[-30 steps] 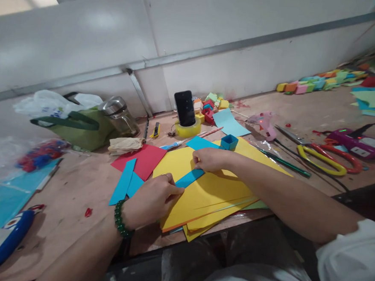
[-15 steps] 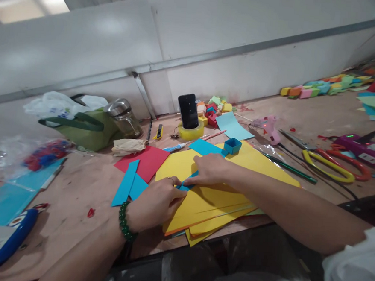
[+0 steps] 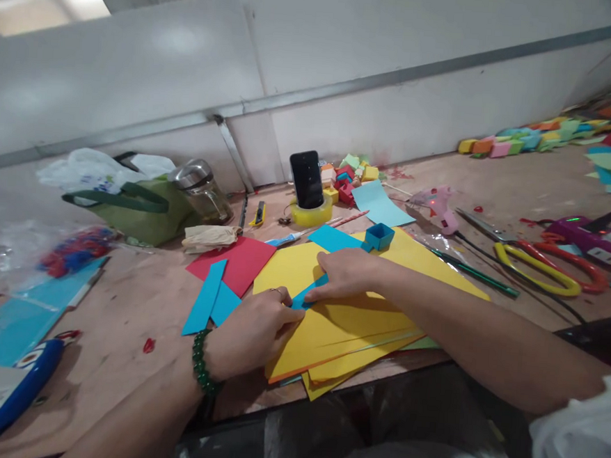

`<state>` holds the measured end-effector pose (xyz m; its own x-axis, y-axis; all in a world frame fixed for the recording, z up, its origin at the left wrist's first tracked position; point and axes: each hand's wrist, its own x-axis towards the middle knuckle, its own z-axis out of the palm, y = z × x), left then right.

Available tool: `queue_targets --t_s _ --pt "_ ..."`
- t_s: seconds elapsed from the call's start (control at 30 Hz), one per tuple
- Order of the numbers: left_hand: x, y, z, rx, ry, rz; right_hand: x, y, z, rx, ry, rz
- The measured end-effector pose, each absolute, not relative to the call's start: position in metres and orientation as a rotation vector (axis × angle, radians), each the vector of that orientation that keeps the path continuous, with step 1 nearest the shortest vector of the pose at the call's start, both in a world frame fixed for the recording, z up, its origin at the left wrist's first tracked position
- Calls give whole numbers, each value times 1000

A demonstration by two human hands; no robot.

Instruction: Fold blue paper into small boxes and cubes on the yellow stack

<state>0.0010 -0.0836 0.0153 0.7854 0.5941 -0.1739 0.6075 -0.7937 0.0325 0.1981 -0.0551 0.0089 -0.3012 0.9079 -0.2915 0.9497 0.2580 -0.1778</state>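
Note:
A blue paper strip (image 3: 308, 293) lies across the stack of yellow paper (image 3: 356, 316) under my fingers. My left hand (image 3: 257, 327), with a ring and a green bead bracelet, pinches the strip's near left end. Bent over its other end, my right hand (image 3: 347, 270) presses the strip down with thumb and fingertips. Just beyond my right hand stand a small open blue paper box (image 3: 379, 237) and a flat piece of blue paper (image 3: 336, 239). Left of my left hand, more blue strips (image 3: 205, 299) rest beside and partly on a red sheet (image 3: 237, 262).
A phone (image 3: 307, 180) leans in a yellow tape roll (image 3: 311, 212) at the back. To the right lie a pink glue gun (image 3: 437, 209), scissors (image 3: 538, 267) and a green pen (image 3: 477, 274). Leftward are a glass jar (image 3: 200, 192), a green bag (image 3: 144, 211) and a blue-edged object (image 3: 16, 390).
My right hand's fingertips have slid slightly right and away from my left hand, along the blue strip, so more of it shows between them. My left hand stays put.

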Motion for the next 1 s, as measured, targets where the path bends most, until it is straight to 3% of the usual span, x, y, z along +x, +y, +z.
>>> queue_targets --t_s 0.57,1.0 --pt "4 -89 31 2769 1028 -317 223 -44 16 1747 2276 -728" --pt "-3 -83 13 2782 978 -114 204 -47 3 1926 2214 -416"
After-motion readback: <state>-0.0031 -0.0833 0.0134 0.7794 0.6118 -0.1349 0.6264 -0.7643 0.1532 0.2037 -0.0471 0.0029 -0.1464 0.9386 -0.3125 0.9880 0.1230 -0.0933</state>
